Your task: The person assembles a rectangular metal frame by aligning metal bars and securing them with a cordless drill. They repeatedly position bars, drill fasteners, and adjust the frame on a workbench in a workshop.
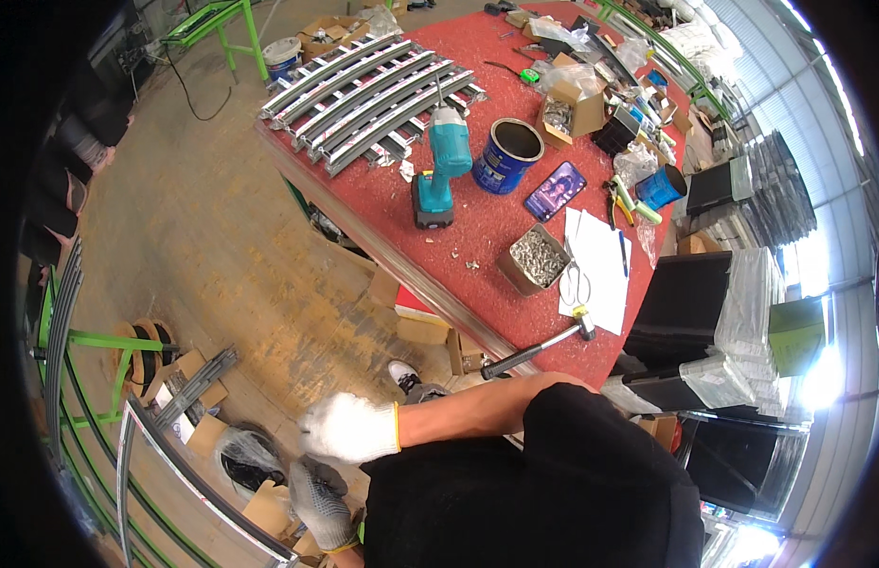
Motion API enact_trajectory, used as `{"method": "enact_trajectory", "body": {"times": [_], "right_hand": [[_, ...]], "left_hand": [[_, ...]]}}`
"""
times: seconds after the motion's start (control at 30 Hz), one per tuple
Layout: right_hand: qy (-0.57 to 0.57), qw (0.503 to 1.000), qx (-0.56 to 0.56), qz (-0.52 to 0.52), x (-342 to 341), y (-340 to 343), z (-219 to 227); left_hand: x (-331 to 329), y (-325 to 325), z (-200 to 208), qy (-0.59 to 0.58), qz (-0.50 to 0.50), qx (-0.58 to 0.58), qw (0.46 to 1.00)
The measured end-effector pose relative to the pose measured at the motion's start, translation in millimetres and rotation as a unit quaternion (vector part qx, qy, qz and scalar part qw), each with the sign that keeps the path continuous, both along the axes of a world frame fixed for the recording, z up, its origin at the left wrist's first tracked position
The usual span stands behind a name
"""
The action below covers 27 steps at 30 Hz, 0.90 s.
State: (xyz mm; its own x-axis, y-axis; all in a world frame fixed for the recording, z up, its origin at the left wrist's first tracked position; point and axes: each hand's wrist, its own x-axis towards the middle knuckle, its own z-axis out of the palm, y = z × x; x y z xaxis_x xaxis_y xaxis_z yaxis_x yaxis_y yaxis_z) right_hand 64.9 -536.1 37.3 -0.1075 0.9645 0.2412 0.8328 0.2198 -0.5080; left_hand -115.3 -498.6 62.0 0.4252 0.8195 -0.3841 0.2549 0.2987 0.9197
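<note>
My right hand [349,427], in a white knit glove with a yellow cuff, reaches across in front of my body, its back showing. Its fingertips are turned away from view. Just below it is my left hand [322,502], in a glove with a grey dotted palm. Its fingers run up close to the right glove and are partly hidden. No held thing shows at either hand. Nearest to them is a dark item in clear plastic wrap [249,458], with cardboard boxes [270,509] beside and below it.
The red table [416,270] bears curved metal profiles [373,95], a teal cordless drill [443,170], a blue can [506,157], a phone [556,190], a box of small metal parts [535,258], scissors [576,275] and a hammer [543,347]. A curved frame [198,478] stands at lower left.
</note>
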Motion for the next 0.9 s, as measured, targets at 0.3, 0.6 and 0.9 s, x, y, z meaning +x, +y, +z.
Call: {"method": "enact_trajectory", "body": {"times": [0.3,0.6,0.9], "right_hand": [[0.108,0.994,0.02,-0.013,-9.9,-11.2,-6.2],[0.362,0.93,-0.06,-0.03,-32.1,-10.5,2.9],[0.434,0.866,-0.249,0.024,-84.6,8.1,31.7]], "left_hand": [[-3.9,-2.8,-6.0,0.05,-0.027,0.064,0.996],[-33.9,10.7,-8.0,-0.011,-0.013,-0.084,0.996],[-128.2,35.2,26.6,0.003,-0.042,-0.218,0.975]]}}
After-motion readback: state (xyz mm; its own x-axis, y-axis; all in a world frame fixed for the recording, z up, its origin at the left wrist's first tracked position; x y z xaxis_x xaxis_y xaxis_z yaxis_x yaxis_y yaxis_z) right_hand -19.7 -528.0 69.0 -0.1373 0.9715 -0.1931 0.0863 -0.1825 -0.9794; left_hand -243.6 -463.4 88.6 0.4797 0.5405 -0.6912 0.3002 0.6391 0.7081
